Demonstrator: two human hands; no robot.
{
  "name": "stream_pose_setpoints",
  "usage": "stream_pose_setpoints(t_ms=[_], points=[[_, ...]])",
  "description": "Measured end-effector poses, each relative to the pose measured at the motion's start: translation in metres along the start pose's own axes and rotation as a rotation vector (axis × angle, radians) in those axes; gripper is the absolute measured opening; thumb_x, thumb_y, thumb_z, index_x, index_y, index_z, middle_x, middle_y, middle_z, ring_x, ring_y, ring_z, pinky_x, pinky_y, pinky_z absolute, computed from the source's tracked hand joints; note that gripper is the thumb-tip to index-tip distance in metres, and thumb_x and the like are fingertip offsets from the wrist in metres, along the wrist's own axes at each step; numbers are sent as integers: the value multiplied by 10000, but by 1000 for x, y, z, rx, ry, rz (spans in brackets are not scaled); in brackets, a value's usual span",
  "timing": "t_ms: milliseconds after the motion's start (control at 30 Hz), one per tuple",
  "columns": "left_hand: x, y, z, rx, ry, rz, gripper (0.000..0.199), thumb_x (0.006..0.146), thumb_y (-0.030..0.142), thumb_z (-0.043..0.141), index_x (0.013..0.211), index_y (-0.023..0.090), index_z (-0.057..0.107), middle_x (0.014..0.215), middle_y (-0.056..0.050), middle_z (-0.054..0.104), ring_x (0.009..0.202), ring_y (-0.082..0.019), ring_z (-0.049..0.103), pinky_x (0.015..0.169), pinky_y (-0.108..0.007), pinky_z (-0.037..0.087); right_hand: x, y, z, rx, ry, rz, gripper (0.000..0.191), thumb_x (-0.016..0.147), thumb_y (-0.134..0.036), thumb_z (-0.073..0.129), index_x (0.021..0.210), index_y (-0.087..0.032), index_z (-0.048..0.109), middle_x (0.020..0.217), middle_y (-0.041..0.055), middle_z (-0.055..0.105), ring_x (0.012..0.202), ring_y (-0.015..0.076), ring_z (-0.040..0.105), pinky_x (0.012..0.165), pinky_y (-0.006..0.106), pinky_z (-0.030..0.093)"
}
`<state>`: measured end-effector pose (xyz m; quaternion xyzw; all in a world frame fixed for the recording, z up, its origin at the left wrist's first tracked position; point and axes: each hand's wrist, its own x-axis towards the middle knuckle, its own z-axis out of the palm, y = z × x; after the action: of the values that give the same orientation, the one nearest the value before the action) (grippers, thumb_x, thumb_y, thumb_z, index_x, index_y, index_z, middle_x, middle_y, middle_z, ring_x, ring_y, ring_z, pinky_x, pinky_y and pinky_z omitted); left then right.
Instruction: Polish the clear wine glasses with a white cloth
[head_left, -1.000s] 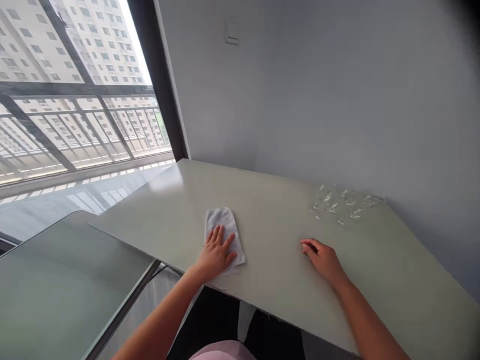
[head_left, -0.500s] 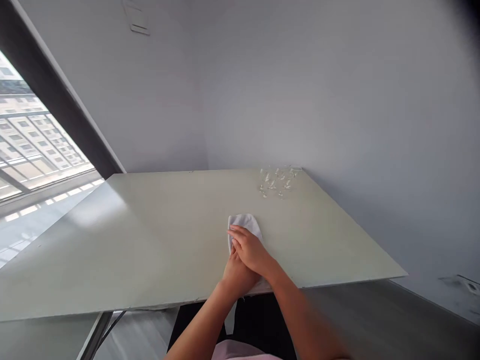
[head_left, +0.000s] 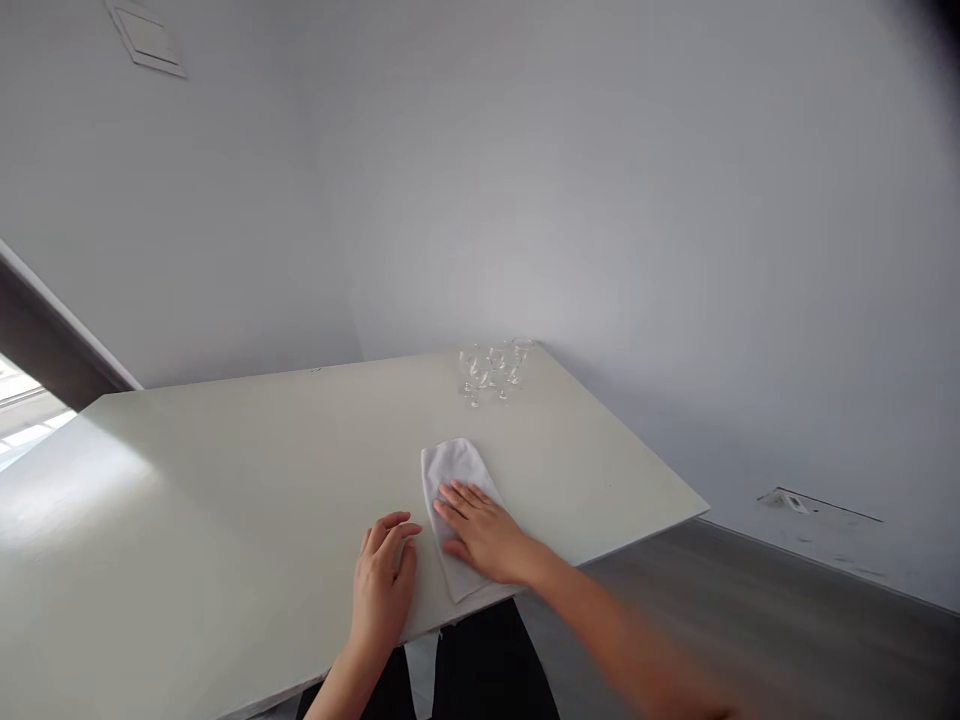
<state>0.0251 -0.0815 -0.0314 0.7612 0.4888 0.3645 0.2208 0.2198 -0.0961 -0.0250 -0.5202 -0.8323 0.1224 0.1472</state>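
A white cloth, folded into a long flat shape, lies near the front edge of the pale table. My right hand rests flat on it, fingers stretched out and covering its middle part. To the left of the cloth is my left hand, apart from it, at the table's front edge. Its fingers are loosely bent with a gap to the thumb, and nothing shows in them.
Several clear glasses stand together at the table's far right corner, close to the grey wall. Sunlight from a window at the left falls on the table. A socket sits low on the right wall.
My left hand has come out from under my right hand and moved left, off the cloth. My right hand now lies flat on the cloth. The view has turned to the right.
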Motion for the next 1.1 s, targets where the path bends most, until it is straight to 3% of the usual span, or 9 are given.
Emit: stream_pose_setpoints(t_ms=[133, 300, 500, 633, 733, 867, 967, 1100], points=[[1, -1, 1, -85, -42, -108, 231, 808, 256, 398, 872, 234, 618, 1102, -45, 539, 1002, -212, 518, 654, -298, 494, -31, 48, -19, -58, -17, 91, 551, 896, -449, 303, 1375, -180, 260, 1452, 66, 191, 1340, 216, 121, 1094, 423, 154], [2, -4, 1, -133, -44, -175, 235, 801, 301, 403, 844, 237, 625, 1099, -38, 551, 980, -208, 539, 670, -297, 495, -62, 121, -37, -147, 18, 285, 577, 893, -490, 250, 1380, -179, 248, 1452, 70, 189, 1338, 205, 132, 1090, 411, 153], [4, 0, 2, -126, -71, -186, 228, 790, 290, 415, 833, 231, 631, 1072, -35, 573, 959, -198, 556, 689, -290, 489, -46, 203, -66, -262, -9, 457, 610, 896, -490, 200, 1369, -113, 275, 1450, 93, 202, 1338, 197, 144, 1086, 343, 142], [4, 2, 2, -140, -69, -207, 231, 803, 281, 397, 832, 231, 621, 1082, -31, 572, 963, -190, 557, 692, -283, 481, -39, 233, -83, -368, -8, 677, 554, 902, -434, 227, 1355, -125, 305, 1438, 82, 251, 1325, 191, 190, 1061, 315, 184], [3, 3, 1, -167, -87, -216, 235, 814, 282, 383, 842, 228, 609, 1094, -35, 562, 984, -192, 544, 704, -286, 477, -49, 231, -85, -427, 43, 857, 549, 904, -404, 198, 1318, -77, 350, 1385, 170, 325, 1278, 275, 280, 988, 424, 271], [4, 5, 0, -199, -110, -209, 234, 816, 271, 377, 858, 227, 602, 1090, -44, 560, 996, -195, 538, 719, -297, 475, -68, 195, -76, -525, 102, 995, 506, 888, -377, 246, 1161, -30, 494, 1135, 267, 513, 1096, 365, 463, 823, 503, 351], [5, 6, 0, -202, -118, -190, 231, 809, 250, 378, 864, 229, 601, 1082, -46, 564, 1008, -198, 533, 743, -313, 473, -68, 152, -60, -586, 113, 952, 439, 875, -330, 298, 1035, -19, 563, 969, 282, 561, 939, 372, 551, 730, 480, 384], [5, 6, 0, -208, -139, -153, 235, 807, 247, 376, 858, 225, 605, 1081, -55, 565, 995, -204, 542, 759, -336, 474, -47, 91, -34, -519, 149, 786, 357, 852, -276, 358, 1022, -55, 582, 940, 275, 574, 894, 375, 564, 705, 474, 397]])
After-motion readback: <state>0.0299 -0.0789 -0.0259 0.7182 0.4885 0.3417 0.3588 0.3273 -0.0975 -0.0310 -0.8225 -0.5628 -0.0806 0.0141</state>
